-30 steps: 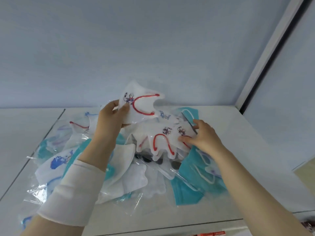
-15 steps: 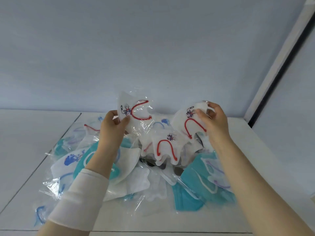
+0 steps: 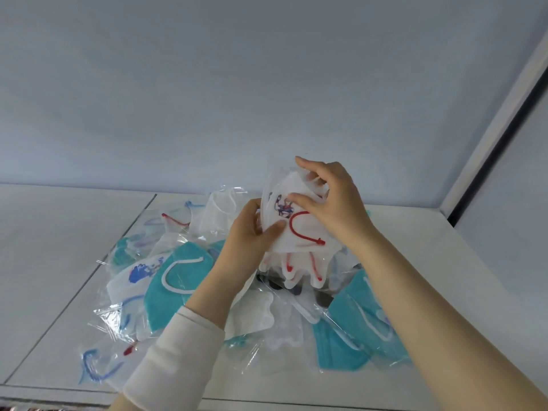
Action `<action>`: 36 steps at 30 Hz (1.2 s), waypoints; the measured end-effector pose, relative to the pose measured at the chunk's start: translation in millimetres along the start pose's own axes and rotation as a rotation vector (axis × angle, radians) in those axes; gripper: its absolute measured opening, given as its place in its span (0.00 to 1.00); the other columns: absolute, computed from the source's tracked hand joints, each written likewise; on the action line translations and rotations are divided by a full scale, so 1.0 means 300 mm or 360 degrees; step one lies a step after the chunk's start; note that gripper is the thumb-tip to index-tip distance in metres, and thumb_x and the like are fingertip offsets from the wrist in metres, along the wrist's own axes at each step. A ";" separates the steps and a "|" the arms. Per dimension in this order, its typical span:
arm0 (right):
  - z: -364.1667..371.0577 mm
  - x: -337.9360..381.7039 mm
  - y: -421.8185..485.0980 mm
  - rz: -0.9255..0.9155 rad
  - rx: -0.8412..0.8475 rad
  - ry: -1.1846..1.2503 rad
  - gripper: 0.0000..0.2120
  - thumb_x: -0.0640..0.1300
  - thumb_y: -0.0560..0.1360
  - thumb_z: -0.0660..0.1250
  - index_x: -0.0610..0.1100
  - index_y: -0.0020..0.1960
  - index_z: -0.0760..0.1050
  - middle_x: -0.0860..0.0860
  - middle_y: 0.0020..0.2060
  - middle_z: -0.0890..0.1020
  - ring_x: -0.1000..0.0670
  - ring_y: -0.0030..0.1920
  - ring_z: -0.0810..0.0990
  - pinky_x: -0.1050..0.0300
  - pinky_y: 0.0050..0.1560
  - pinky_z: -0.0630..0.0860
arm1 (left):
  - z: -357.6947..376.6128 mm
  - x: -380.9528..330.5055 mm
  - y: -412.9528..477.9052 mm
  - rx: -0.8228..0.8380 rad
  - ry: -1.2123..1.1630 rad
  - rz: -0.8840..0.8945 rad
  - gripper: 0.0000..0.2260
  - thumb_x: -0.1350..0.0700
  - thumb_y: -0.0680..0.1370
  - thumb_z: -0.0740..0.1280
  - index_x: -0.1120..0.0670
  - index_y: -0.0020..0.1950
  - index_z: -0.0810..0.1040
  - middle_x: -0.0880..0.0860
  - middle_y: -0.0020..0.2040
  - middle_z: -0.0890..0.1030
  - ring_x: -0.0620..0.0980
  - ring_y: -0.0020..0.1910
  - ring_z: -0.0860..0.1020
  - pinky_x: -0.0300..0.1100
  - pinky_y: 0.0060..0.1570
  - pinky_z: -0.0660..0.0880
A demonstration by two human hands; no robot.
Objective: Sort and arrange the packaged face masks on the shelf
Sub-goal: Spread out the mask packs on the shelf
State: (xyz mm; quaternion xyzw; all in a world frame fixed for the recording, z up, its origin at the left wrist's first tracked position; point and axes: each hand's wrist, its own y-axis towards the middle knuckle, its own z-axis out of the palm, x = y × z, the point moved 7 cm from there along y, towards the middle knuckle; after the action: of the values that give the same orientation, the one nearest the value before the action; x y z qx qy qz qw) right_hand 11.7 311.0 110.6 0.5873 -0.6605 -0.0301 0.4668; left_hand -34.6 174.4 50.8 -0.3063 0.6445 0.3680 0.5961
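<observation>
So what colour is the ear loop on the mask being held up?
Red ear loop on the white packaged mask; head view.

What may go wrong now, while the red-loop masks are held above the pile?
1. The red-loop masks are in slick wrappers, pinched between the left grip and right grip; one may slip and drop into the pile.
2. The blue-loop packet lies near the front edge of the shelf; the sleeve might sweep it off.

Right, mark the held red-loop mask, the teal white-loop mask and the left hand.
held red-loop mask [image 3: 307, 231], head view, fabric inside the loop.
teal white-loop mask [image 3: 181, 277], head view, fabric inside the loop.
left hand [image 3: 246, 241], head view, back of hand.
</observation>
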 end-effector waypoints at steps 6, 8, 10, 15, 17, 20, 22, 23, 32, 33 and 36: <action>0.012 -0.199 -0.080 0.0484 0.0464 -0.0533 0.37 0.60 0.67 0.71 0.47 0.71 0.65 0.47 0.63 0.71 0.46 0.65 0.63 0.53 0.65 0.58 | -0.226 0.047 0.035 -0.0581 -0.0078 -0.0058 0.06 0.64 0.78 0.64 0.53 0.49 0.72 0.54 0.44 0.80 0.56 0.45 0.79 0.52 0.51 0.77; 0.057 -0.258 -0.134 0.0561 0.0695 -0.0704 0.39 0.65 0.64 0.71 0.48 0.69 0.68 0.48 0.62 0.72 0.45 0.65 0.63 0.52 0.65 0.59 | -0.271 0.054 0.041 -0.0669 -0.0076 -0.0080 0.06 0.63 0.78 0.64 0.55 0.53 0.71 0.56 0.47 0.80 0.58 0.49 0.79 0.56 0.56 0.76; 0.082 -0.274 -0.154 0.0602 0.0724 -0.0658 0.33 0.63 0.64 0.72 0.49 0.63 0.73 0.49 0.57 0.73 0.45 0.63 0.64 0.52 0.63 0.61 | -0.282 0.054 0.043 -0.0694 -0.0102 -0.0099 0.08 0.61 0.79 0.63 0.55 0.57 0.71 0.56 0.50 0.80 0.59 0.52 0.79 0.57 0.57 0.76; 0.070 -0.287 -0.133 0.0723 0.0560 -0.0316 0.22 0.55 0.66 0.74 0.47 0.55 0.75 0.53 0.51 0.75 0.47 0.62 0.66 0.52 0.61 0.66 | -0.278 0.047 0.040 -0.0691 -0.0066 -0.0100 0.12 0.60 0.79 0.63 0.57 0.62 0.70 0.57 0.53 0.79 0.59 0.54 0.79 0.55 0.57 0.76; 0.080 -0.297 -0.142 0.0753 0.0711 -0.0421 0.30 0.58 0.65 0.73 0.47 0.63 0.72 0.51 0.57 0.75 0.47 0.64 0.65 0.51 0.63 0.65 | -0.279 0.045 0.038 -0.0704 -0.0070 -0.0096 0.11 0.61 0.79 0.62 0.57 0.61 0.70 0.57 0.52 0.79 0.58 0.53 0.79 0.54 0.57 0.76; 0.089 -0.293 -0.140 0.0701 0.0722 -0.0490 0.26 0.57 0.65 0.74 0.48 0.60 0.75 0.50 0.58 0.73 0.46 0.64 0.64 0.52 0.63 0.62 | -0.269 0.048 0.036 -0.0700 -0.0047 -0.0120 0.11 0.60 0.80 0.62 0.57 0.62 0.70 0.56 0.53 0.78 0.57 0.52 0.78 0.52 0.56 0.76; 0.072 -0.277 -0.120 0.0660 0.0573 -0.0357 0.22 0.55 0.66 0.74 0.49 0.56 0.76 0.51 0.57 0.75 0.47 0.64 0.65 0.54 0.61 0.63 | -0.262 0.047 0.035 -0.0685 -0.0054 -0.0118 0.11 0.60 0.80 0.62 0.57 0.62 0.70 0.55 0.52 0.78 0.55 0.50 0.78 0.50 0.55 0.76; 0.069 -0.279 -0.115 0.0670 0.0580 -0.0336 0.25 0.56 0.66 0.74 0.48 0.59 0.74 0.51 0.57 0.75 0.46 0.64 0.66 0.54 0.63 0.64 | -0.261 0.047 0.036 -0.0680 -0.0059 -0.0117 0.11 0.60 0.80 0.62 0.57 0.62 0.70 0.55 0.51 0.78 0.55 0.50 0.78 0.51 0.55 0.76; 0.067 -0.285 -0.117 0.0641 0.0501 -0.0226 0.32 0.51 0.65 0.76 0.47 0.66 0.69 0.48 0.62 0.71 0.46 0.64 0.68 0.50 0.65 0.68 | -0.262 0.046 0.042 -0.0658 -0.0028 -0.0106 0.13 0.60 0.79 0.62 0.57 0.64 0.70 0.55 0.54 0.78 0.57 0.54 0.78 0.55 0.58 0.76; 0.056 -0.280 -0.113 0.0627 0.0428 -0.0152 0.31 0.49 0.66 0.76 0.47 0.65 0.69 0.48 0.61 0.71 0.47 0.63 0.69 0.52 0.64 0.69 | -0.262 0.049 0.043 -0.0659 -0.0027 -0.0116 0.13 0.59 0.79 0.62 0.57 0.64 0.69 0.55 0.55 0.78 0.57 0.55 0.78 0.55 0.58 0.75; 0.013 -0.251 -0.104 0.0508 0.0260 0.0028 0.29 0.44 0.67 0.76 0.47 0.65 0.70 0.50 0.58 0.72 0.53 0.59 0.71 0.68 0.58 0.67 | -0.264 0.054 0.041 -0.0663 -0.0015 -0.0141 0.15 0.59 0.79 0.62 0.58 0.65 0.69 0.56 0.56 0.77 0.58 0.56 0.77 0.56 0.59 0.75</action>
State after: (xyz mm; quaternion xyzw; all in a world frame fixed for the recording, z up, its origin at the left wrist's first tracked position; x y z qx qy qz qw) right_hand 22.8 359.9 46.3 0.5114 -0.7415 0.1033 0.4220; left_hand -89.4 115.3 37.4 -0.4493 0.5378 0.4680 0.5385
